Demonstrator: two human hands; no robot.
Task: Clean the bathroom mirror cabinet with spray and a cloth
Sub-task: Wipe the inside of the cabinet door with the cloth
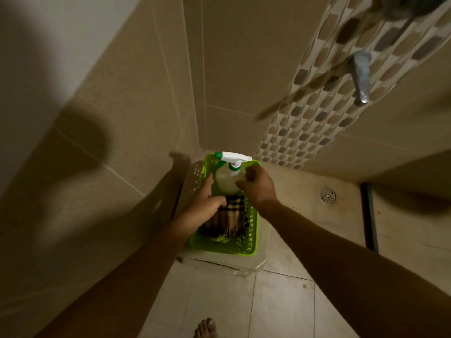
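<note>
One spray bottle (228, 181), upright at the far end of one green basket (252, 230); one plaid cloth (231, 218) lying at the near end. Two hands: left hand (207, 202) flat on the cloth, fingers straight, partly covering it; right hand (258, 186) curled against the bottle, can't tell if gripping. Basket on a clear plastic stool (234, 263) in the floor's corner. One tap (360, 76), one drain (328, 195), one bare foot (206, 328) around.

Person, head view. Left forearm (146, 259) and right forearm (329, 245): both bare, uncovered from the wrist back to the frame edge. Left hand (207, 203) and right hand (258, 186): both bare. One foot (206, 328) at the bottom edge: bare, toes only showing. Dim lighting hides finer detail.
</note>
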